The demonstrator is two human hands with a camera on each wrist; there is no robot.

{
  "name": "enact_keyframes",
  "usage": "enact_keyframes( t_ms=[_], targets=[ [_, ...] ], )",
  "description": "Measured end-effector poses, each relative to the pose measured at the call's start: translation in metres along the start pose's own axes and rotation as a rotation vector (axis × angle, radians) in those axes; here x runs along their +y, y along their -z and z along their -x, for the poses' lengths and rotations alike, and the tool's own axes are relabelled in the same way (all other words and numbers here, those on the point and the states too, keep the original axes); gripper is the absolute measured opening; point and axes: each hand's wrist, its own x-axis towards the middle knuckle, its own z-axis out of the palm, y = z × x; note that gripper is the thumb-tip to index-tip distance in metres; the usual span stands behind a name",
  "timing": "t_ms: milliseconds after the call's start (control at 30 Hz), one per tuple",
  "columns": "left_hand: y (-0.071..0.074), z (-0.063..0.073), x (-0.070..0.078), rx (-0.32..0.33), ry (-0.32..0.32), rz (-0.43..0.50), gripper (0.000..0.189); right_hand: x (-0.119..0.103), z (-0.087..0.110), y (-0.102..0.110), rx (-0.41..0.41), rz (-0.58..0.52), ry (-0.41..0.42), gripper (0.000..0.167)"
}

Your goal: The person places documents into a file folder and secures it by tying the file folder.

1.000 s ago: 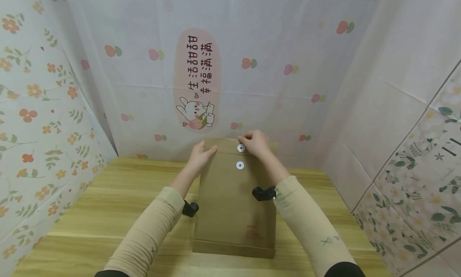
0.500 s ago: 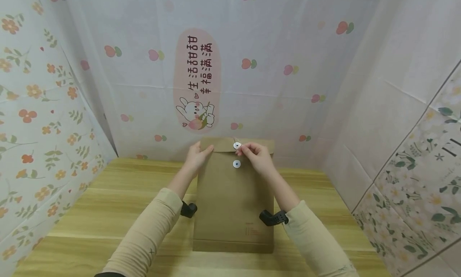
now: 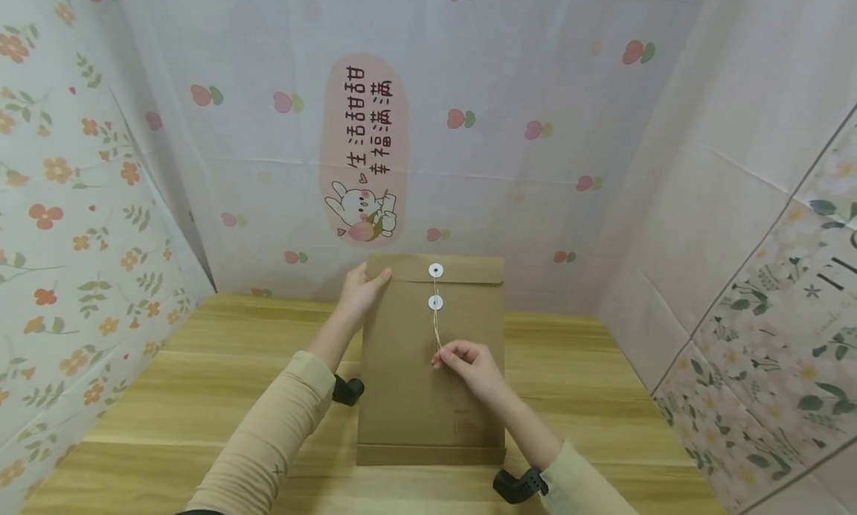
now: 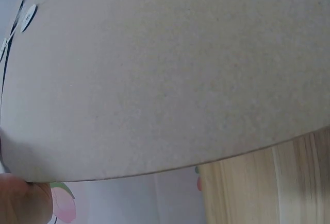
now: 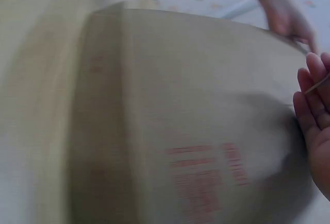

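Note:
A brown kraft document envelope (image 3: 402, 396) stands tilted up in the head view, its top flap (image 3: 469, 269) folded down over the front. My left hand (image 3: 359, 293) grips its upper left edge, the thumb on the front face. One white button disc (image 3: 436, 270) sits on the flap and a second disc (image 3: 435, 303) below it on the body. A thin string (image 3: 437, 327) runs from the upper disc past the lower one. Its lower part is pinched between the thumb and fingers of my right hand (image 3: 471, 368), in front of the envelope's middle. Red print (image 5: 198, 183) shows in the right wrist view.
The envelope's bottom end meets a wooden tabletop (image 3: 234, 381). Behind it hangs a pale printed cloth (image 3: 509, 202), with flowered cloths (image 3: 87, 232) at the left and right sides. Black wrist-camera mounts (image 3: 518, 487) are on both wrists.
My right hand has come down from the flap to the envelope's middle, drawing the string down past the lower disc. The flap now lies flatter. My left hand keeps its grip, shifted slightly left.

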Motion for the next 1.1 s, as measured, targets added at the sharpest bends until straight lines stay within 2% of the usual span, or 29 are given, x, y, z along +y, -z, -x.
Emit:
enact_keyframes(
  t_ms=[133, 300, 467, 567, 633, 700, 733, 833, 900, 933, 1000, 1100],
  targets=[
    [0.003, 0.001, -0.001, 0.013, -0.001, 0.002, 0.058, 0.014, 0.02, -0.009, -0.118, 0.005, -0.03, 0.019],
    [0.01, 0.0, -0.001, 0.05, 0.009, -0.007, 0.058, 0.026, 0.043, -0.01, -0.225, 0.009, -0.117, 0.02],
    [0.016, 0.0, 0.001, 0.084, 0.024, 0.021, 0.045, 0.037, 0.059, -0.003, -0.319, 0.014, -0.133, 0.02],
    [0.017, 0.001, 0.002, 0.107, 0.023, 0.038, 0.036, 0.039, 0.062, 0.002, -0.326, 0.028, -0.106, 0.019],
    [0.018, 0.002, 0.003, 0.117, 0.022, 0.045, 0.034, 0.037, 0.061, 0.005, -0.288, 0.023, -0.086, 0.018],
    [0.018, 0.002, 0.004, 0.118, 0.019, 0.055, 0.034, 0.033, 0.058, 0.009, -0.2, 0.019, -0.061, 0.017],
    [0.019, 0.003, 0.004, 0.116, 0.018, 0.058, 0.035, 0.031, 0.056, 0.012, -0.13, 0.023, -0.043, 0.016],
    [0.019, 0.005, 0.006, 0.101, 0.02, 0.075, 0.035, 0.014, 0.049, 0.019, 0.153, 0.137, 0.036, 0.018],
    [0.018, 0.006, 0.007, 0.097, 0.015, 0.093, 0.034, 0.001, 0.044, 0.026, 0.312, 0.219, 0.014, 0.028],
    [0.018, 0.007, 0.008, 0.093, 0.012, 0.105, 0.033, -0.003, 0.041, 0.031, 0.358, 0.24, -0.018, 0.033],
    [0.018, 0.008, 0.01, 0.09, 0.003, 0.134, 0.03, 0.003, 0.037, 0.043, 0.376, 0.21, -0.101, 0.043],
    [0.018, 0.009, 0.013, 0.098, -0.017, 0.164, 0.025, 0.024, 0.036, 0.056, 0.316, 0.095, -0.253, 0.048]
  ],
)
